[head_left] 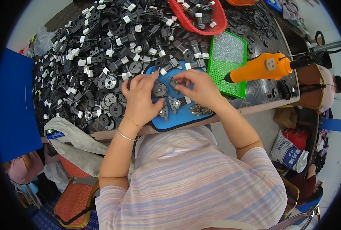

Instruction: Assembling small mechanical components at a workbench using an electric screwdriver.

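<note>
My left hand (141, 96) is over the left part of a blue mat (182, 122), its thumb and fingers apart. Beside its fingers lies a round dark grey disc (160, 89). The thumb tip comes close to a small grey metal-looking part (163, 111); whether they touch I cannot tell. My right hand (199, 86) pinches a dark grey part (174, 84) between thumb and fingers, just right of the disc. Below the right fingers lies an assembly with a white end (174, 104). Small shiny metal pieces (201, 110) form a pile at the mat's near right.
Black parts with white ends (97, 57) heap across the left and back of the table. A red basket (220, 19) holds more. A green tray (241, 92) contains tiny silvery pieces. An orange electric screwdriver (260, 68) hangs over the tray. Grey cloth (74, 134) drapes at the left edge.
</note>
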Motion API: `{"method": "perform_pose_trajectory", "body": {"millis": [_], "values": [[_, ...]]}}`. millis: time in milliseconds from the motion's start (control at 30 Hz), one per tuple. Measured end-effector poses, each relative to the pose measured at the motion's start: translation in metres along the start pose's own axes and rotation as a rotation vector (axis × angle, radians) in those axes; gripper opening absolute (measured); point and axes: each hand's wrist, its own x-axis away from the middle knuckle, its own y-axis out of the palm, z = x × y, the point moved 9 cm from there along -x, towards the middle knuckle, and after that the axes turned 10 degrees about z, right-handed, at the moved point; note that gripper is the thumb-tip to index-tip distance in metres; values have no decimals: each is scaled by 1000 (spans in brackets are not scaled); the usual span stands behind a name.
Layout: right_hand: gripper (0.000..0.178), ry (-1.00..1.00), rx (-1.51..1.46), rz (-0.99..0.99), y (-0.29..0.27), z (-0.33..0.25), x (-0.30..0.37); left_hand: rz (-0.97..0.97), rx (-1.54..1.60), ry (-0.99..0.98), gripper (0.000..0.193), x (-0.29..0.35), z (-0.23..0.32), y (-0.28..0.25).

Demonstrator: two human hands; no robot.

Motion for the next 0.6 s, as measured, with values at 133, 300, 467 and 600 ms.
{"method": "perform_pose_trajectory", "body": {"millis": [133,300,467,600], "values": [[28,-6,-20,9,0,0,1,30,-119,-101,53,2,-5,-2],[29,-27,-35,24,-3,2,1,67,-139,-82,45,3,-8,4],[30,-10,-40,37,-6,6,2,42,-84,-117,43,4,-15,5],[28,-53,-7,41,-3,2,-4,41,-78,-126,43,3,-14,6]]}}
